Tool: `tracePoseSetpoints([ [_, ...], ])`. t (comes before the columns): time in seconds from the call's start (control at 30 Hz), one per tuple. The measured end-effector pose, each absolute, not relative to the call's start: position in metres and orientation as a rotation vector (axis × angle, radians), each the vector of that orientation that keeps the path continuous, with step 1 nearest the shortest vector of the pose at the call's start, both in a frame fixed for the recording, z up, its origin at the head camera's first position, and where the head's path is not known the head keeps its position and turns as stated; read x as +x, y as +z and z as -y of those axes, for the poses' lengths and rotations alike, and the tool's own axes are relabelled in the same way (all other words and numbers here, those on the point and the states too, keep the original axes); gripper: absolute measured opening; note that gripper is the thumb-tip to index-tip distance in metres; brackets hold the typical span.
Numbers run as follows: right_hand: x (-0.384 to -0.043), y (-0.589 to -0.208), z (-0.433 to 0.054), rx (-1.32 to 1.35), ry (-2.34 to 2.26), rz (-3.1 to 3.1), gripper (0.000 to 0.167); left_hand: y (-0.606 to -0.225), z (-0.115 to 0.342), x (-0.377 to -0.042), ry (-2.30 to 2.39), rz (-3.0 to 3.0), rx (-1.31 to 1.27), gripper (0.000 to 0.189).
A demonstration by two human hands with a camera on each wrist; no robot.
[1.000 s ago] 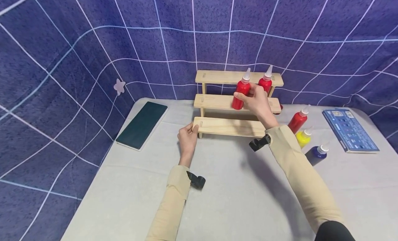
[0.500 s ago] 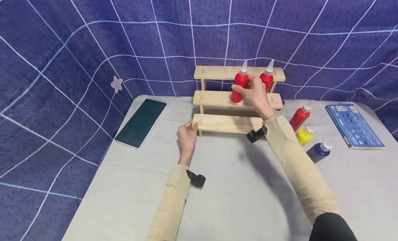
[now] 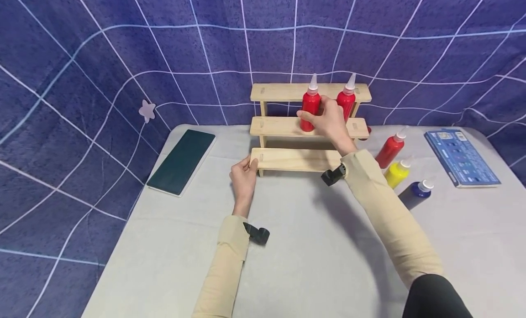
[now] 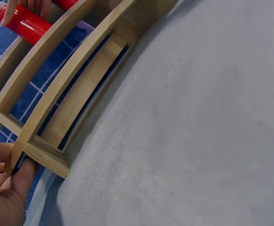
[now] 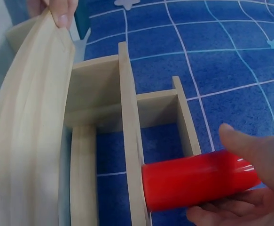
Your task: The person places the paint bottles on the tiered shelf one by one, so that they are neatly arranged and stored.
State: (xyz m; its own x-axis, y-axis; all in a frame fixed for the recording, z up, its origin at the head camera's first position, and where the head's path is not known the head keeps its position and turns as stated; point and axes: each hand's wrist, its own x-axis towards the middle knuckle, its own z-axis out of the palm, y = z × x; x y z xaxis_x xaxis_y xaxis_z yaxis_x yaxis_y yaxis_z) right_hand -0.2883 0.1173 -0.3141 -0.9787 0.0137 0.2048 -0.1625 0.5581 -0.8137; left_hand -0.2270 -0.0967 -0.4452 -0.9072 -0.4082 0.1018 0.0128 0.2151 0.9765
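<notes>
A three-tier wooden stand [image 3: 296, 159] stands against the curtain. My right hand [image 3: 330, 124] grips a red squeeze bottle [image 3: 310, 109] with a white pointed cap, thumb on one side and fingers on the other. In the right wrist view the base of this red bottle [image 5: 188, 186] meets the middle shelf [image 5: 129, 141]. Just right of it is a second red bottle [image 3: 346, 100], its lower part hidden by my right hand. My left hand [image 3: 244, 181] pinches the left end of the bottom shelf, thumb on one face and fingers on the other in the left wrist view.
Right of the stand are another red bottle [image 3: 390, 150], a yellow bottle [image 3: 396, 174] and a dark blue bottle [image 3: 414, 195], near my right sleeve. A blue box or book [image 3: 462, 158] lies farther right. On the left lies a dark green notebook [image 3: 182, 160].
The gripped red bottle has moved slightly back over the middle shelf and left, and stands more upright. My left hand stays on the stand. The head view has shifted a little.
</notes>
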Motion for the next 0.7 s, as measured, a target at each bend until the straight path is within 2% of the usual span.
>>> tracePoseSetpoints([
  [0.33, -0.260, -0.298, -0.132, 0.183, 1.465, 2.612, 0.078, -0.446, 0.096, -0.227, -1.700, 2.185, 0.390, 0.032],
  [0.47, -0.240, -0.287, -0.144, 0.193, 1.494, 2.589, 0.081, -0.446, 0.097, -0.229, -1.709, 2.175, 0.364, 0.032],
  [0.7, -0.203, -0.276, -0.166, 0.217, 1.569, 2.468, 0.076, -0.447, 0.097, -0.229, -1.702, 2.161, 0.363, 0.031],
])
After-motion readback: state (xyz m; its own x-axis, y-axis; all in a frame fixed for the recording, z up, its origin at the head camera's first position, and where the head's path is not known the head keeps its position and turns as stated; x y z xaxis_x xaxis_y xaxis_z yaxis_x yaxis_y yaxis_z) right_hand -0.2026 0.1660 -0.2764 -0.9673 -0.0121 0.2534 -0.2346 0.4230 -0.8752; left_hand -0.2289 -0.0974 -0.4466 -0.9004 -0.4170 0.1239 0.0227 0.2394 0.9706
